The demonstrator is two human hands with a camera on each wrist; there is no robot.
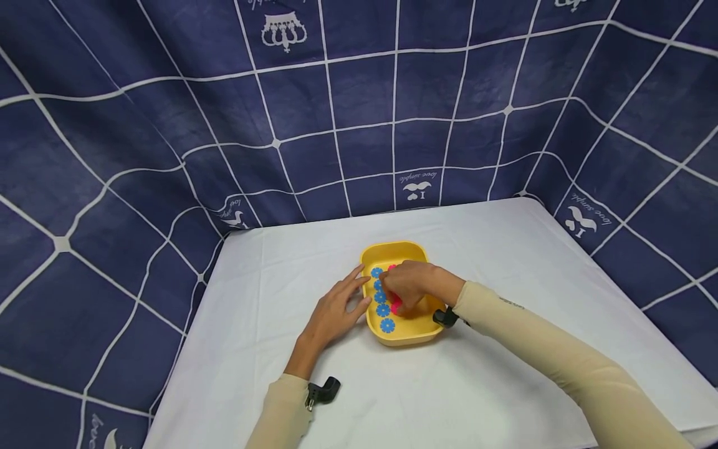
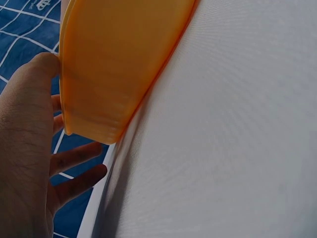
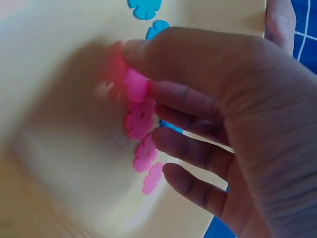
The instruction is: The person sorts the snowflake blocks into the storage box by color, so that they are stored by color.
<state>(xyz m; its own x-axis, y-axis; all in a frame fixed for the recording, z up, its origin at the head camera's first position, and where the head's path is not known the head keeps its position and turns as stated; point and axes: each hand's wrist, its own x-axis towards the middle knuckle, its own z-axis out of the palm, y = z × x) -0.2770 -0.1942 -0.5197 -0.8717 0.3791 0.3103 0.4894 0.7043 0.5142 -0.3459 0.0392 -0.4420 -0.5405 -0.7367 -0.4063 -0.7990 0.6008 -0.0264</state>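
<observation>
A yellow plastic tub (image 1: 406,341) holds a column of several blue flower-shaped discs (image 1: 387,325) along its left side. Beside them runs a row of pink flower-shaped discs (image 3: 140,118), partly hidden in the head view by my right hand (image 1: 412,284). That hand reaches down into the tub; its thumb and forefinger pinch a pink flower disc (image 3: 116,67), blurred in the right wrist view, at one end of the row. My left hand (image 1: 331,312) is at the tub's left side, fingers extended, fingertips at the rim and thumb against the outer wall.
The tub stands on a table with a white cloth (image 1: 269,299). Dark blue curtains with white grid lines (image 1: 364,149) hang behind and at both sides. A black strap device (image 1: 323,391) is on the left wrist, another (image 1: 445,317) on the right.
</observation>
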